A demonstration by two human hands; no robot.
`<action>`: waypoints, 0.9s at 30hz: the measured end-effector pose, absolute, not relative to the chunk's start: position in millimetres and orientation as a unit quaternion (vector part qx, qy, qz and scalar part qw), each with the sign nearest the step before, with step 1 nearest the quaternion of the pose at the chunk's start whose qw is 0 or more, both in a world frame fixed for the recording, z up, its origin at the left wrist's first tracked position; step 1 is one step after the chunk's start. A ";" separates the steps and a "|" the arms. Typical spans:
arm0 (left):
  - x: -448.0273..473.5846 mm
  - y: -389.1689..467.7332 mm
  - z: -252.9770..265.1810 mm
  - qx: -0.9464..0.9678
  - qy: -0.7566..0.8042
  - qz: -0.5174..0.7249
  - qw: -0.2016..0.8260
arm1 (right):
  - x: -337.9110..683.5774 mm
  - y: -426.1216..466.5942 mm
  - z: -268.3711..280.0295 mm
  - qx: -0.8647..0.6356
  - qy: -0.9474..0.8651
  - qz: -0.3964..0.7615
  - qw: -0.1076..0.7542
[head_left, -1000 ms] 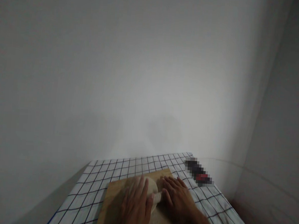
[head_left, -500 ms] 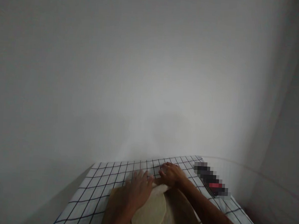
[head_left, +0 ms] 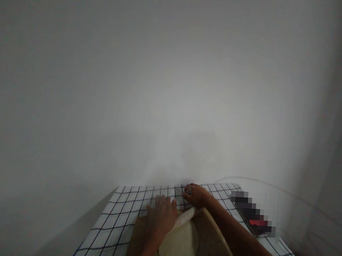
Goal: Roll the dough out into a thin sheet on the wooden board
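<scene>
A flat round of pale dough [head_left: 179, 246] lies on a brown wooden board [head_left: 210, 242]. Across its far edge runs a pale, slanting cylinder that looks like a rolling pin [head_left: 185, 217]. My left hand [head_left: 162, 216] rests flat over the pin's left end, fingers stretched forward and slightly blurred. Beyond the pin's right end, my right hand [head_left: 196, 195] reaches past the far edge of the board, with its fingers loosely bent and apart. The wrist and forearm pass close by the pin; whether they touch it is hard to see.
Under the board is a table with a white, black-checked cloth [head_left: 116, 213]. A dark, pixelated object with a red patch [head_left: 252, 214] lies along the table's right edge. A pale wall [head_left: 172, 105] stands directly behind the table, and a thin cable [head_left: 260, 181] curves across it at right.
The view has shifted, so the table sits farther right. My right hand has slid forward past the board's far edge, and more of the pin shows. My left hand stays flat over it.
</scene>
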State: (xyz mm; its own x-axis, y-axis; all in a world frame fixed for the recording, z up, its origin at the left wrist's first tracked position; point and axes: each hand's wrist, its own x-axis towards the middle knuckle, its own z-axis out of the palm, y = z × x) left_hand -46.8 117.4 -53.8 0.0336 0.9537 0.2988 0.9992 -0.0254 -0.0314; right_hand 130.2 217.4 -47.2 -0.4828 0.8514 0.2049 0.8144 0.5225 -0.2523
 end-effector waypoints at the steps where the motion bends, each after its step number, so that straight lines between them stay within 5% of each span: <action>1: -45.0 115.2 -54.7 -0.709 -0.687 -0.102 0.120 | 133.0 215.0 -49.7 -0.487 -0.858 0.058 0.154; 15: -22.4 78.1 -71.5 -0.720 -0.639 -0.208 0.174 | 172.1 131.1 -67.2 -0.552 -0.819 0.016 0.155; 27: -5.2 2.5 -107.9 -0.732 -0.594 -0.273 0.193 | 195.5 46.0 -70.6 -0.472 -0.844 -0.038 0.251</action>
